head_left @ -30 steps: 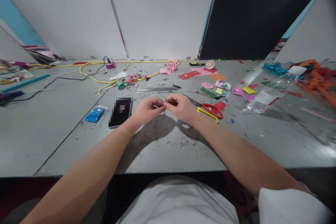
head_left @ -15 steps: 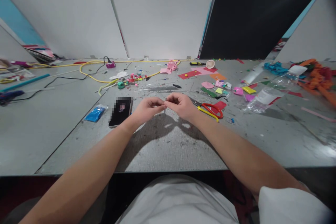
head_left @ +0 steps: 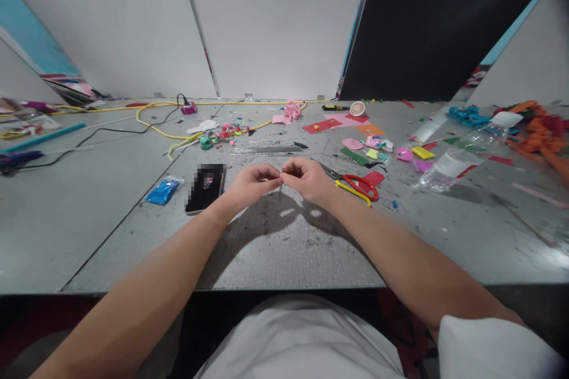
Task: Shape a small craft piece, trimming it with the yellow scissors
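Over the middle of the table, my left hand (head_left: 255,183) and my right hand (head_left: 309,177) meet fingertip to fingertip, both closed in a pinch. A thin wire-like strand (head_left: 280,190) hangs down from where the fingertips touch; its upper end is hidden by the fingers, and anything else between them is too small to make out. Scissors (head_left: 355,185) with one red and one yellow handle lie just right of my right hand. Left of my left hand is a dark phone (head_left: 208,189), partly pixelated. Thin rods or wires (head_left: 271,148) lie beyond the hands.
A blue packet (head_left: 163,190) lies left of the phone. To the right stand a clear plastic bottle (head_left: 464,157) and a heap of orange material (head_left: 537,139). Coloured scraps, a red sheet (head_left: 322,126), a cutter (head_left: 336,108) and a yellow cord (head_left: 151,121) are spread along the back.
The hands keep the same pinched pose at the same spot. The whole view has shifted very slightly; nothing else has visibly moved.
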Demonstrator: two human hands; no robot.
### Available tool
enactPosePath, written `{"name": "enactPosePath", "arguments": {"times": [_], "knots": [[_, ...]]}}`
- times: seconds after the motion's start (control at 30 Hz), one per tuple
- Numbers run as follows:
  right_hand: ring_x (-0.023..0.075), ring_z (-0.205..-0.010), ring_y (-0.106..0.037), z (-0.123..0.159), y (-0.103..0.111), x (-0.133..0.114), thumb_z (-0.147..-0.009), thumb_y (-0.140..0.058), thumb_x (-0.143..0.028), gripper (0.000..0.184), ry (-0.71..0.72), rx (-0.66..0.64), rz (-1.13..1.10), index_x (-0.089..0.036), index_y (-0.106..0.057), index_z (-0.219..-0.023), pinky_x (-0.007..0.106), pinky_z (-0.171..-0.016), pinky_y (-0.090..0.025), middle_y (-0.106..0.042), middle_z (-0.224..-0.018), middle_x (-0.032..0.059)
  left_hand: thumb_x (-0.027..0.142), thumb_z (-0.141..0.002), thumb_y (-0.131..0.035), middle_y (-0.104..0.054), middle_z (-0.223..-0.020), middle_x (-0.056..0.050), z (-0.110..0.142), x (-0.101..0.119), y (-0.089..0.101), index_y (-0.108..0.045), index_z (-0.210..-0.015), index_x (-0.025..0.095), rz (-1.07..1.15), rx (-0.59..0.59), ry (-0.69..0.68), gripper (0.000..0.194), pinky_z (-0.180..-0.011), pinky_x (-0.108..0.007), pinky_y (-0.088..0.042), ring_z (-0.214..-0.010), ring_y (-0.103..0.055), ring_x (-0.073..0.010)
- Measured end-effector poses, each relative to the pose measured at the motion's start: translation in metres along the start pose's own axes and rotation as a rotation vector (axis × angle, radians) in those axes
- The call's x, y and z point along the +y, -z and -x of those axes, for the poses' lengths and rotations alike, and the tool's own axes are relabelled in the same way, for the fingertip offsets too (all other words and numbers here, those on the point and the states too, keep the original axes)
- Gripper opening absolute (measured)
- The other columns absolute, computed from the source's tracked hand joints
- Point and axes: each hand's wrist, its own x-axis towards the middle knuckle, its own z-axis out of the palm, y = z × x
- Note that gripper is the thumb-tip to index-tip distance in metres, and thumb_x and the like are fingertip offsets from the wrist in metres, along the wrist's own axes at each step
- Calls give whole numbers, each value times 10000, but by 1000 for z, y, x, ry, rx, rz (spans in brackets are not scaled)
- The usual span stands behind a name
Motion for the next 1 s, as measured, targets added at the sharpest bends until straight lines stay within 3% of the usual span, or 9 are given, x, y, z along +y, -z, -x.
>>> {"name": "enactPosePath", "arguments": {"times": [1.0], "knots": [[111, -608, -456, 2, 0, -4, -819, -629, -334, 147, -25, -13, 60, -189, -646, -805, 262, -584, -365, -575, -695, -23, 351, -688, -827, -699, -747, -27, -3, -2, -2, -708, -752, 150, 5, 54, 17, 242, -648, -256, -475, -666, -598, -119]]}}
